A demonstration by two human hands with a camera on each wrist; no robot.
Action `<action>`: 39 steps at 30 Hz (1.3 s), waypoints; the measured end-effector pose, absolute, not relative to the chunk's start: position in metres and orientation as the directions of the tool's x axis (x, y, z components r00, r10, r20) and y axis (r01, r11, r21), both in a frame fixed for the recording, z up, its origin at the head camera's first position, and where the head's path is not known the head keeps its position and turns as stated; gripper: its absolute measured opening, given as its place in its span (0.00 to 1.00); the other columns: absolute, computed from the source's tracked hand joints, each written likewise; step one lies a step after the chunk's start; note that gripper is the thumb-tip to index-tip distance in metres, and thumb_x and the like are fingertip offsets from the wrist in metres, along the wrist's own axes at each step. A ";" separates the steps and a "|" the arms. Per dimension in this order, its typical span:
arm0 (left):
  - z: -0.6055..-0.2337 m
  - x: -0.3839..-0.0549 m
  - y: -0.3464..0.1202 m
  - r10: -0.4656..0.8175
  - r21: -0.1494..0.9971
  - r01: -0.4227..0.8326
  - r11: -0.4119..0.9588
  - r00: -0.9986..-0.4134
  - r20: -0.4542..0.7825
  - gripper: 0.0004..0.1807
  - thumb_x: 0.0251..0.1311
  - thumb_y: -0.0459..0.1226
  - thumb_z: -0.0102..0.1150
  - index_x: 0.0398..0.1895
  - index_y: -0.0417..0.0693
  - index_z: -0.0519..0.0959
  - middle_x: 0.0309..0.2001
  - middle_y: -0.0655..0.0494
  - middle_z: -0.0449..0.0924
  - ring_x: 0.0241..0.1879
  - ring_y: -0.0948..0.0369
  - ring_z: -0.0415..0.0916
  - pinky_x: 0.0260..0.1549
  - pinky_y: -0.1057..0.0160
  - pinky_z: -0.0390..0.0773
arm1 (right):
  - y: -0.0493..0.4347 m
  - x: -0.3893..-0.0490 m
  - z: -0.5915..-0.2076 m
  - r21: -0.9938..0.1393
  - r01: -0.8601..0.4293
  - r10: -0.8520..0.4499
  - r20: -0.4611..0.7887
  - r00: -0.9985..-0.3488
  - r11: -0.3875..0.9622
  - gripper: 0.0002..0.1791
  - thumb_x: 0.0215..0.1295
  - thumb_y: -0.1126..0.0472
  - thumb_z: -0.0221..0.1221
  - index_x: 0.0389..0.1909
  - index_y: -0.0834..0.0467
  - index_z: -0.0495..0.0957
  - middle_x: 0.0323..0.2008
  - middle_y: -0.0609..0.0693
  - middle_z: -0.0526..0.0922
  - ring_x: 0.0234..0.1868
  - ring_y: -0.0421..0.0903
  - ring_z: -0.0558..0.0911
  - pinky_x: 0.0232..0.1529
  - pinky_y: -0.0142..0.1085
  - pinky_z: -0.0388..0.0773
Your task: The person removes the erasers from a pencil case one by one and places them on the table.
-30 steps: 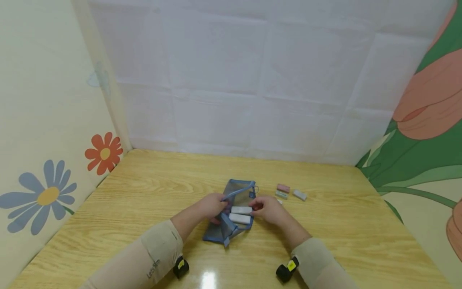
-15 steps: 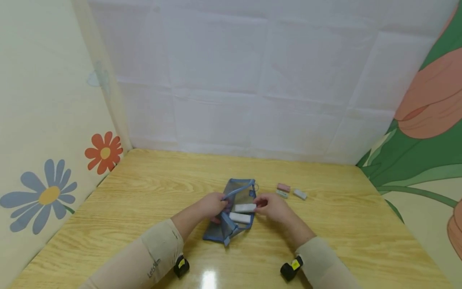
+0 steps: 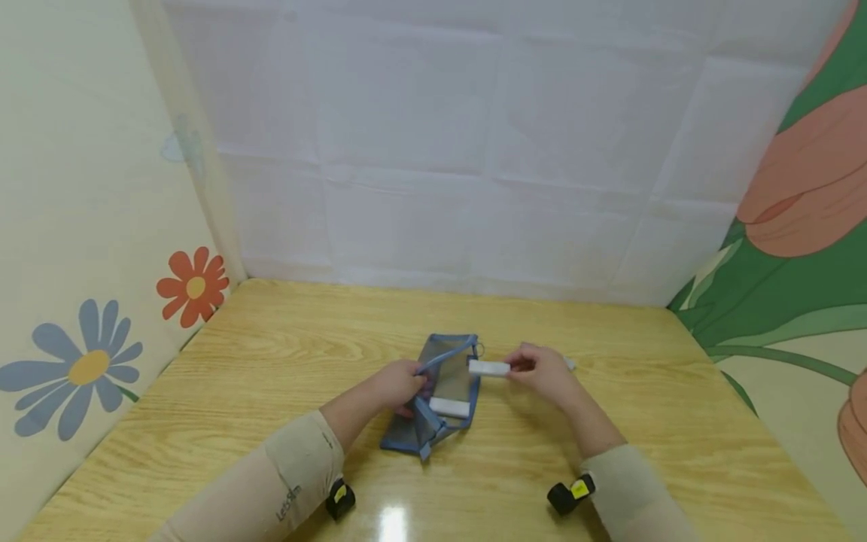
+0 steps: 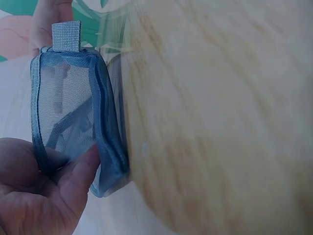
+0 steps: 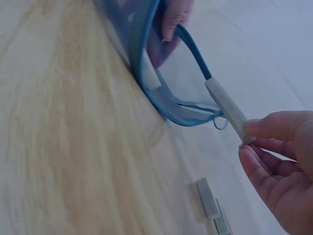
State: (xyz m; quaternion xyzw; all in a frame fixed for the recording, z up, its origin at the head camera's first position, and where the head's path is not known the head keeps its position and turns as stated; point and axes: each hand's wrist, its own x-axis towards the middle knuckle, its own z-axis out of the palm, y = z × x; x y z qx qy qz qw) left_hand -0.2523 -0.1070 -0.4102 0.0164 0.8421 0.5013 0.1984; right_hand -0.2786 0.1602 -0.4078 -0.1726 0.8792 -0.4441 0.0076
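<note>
A blue-edged mesh zip pouch [image 3: 455, 376] lies on the table with its mouth spread. My left hand [image 3: 401, 385] grips the pouch's side; the left wrist view shows the thumb and fingers pinching the mesh [image 4: 66, 117]. Between thumb and fingertips, my right hand [image 3: 545, 370] pinches one end of a white, bar-shaped eraser [image 3: 489, 368]. The eraser is held above the table at the pouch's right edge, its free end pointing left. A second white eraser [image 3: 450, 407] rests inside the pouch.
Beyond the right hand, a small grey block [image 3: 570, 363] peeks out on the wooden table [image 3: 305, 324]. In the right wrist view, a grey block [image 5: 208, 198] lies beside a pale green one [image 5: 221, 223]. A white sheet [image 3: 406, 150] hangs behind the table.
My right hand has drawn one white eraser out of the pouch, up and to the right. The left hand stays on the pouch, and the other white eraser has not moved.
</note>
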 end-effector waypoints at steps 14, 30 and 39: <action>-0.407 -0.252 -0.108 0.228 0.833 -0.162 0.530 -0.919 -0.323 0.09 0.65 0.30 0.40 0.34 0.38 0.73 0.35 0.49 0.77 0.35 0.57 0.76 0.24 0.57 0.82 | 0.207 -0.283 -0.405 -0.788 -0.198 -0.166 0.123 -0.978 0.583 0.10 0.54 0.65 0.63 0.38 0.63 0.79 0.35 0.55 0.81 0.36 0.45 0.77 0.35 0.31 0.77; -0.407 -0.253 -0.108 0.229 0.829 -0.176 0.531 -0.912 -0.340 0.09 0.66 0.31 0.40 0.33 0.38 0.73 0.34 0.50 0.77 0.35 0.57 0.76 0.24 0.57 0.82 | 0.240 -0.281 -0.407 -0.745 -0.162 -0.065 0.158 -0.985 0.648 0.12 0.52 0.67 0.63 0.38 0.67 0.78 0.33 0.56 0.82 0.34 0.43 0.77 0.34 0.30 0.75; -0.404 -0.252 -0.107 0.227 0.824 -0.170 0.541 -0.914 -0.338 0.09 0.66 0.30 0.40 0.34 0.37 0.73 0.35 0.49 0.77 0.35 0.57 0.76 0.24 0.58 0.82 | 0.252 -0.280 -0.415 -0.727 -0.161 -0.065 0.158 -0.985 0.668 0.12 0.53 0.67 0.62 0.38 0.67 0.78 0.33 0.57 0.82 0.34 0.43 0.77 0.35 0.30 0.74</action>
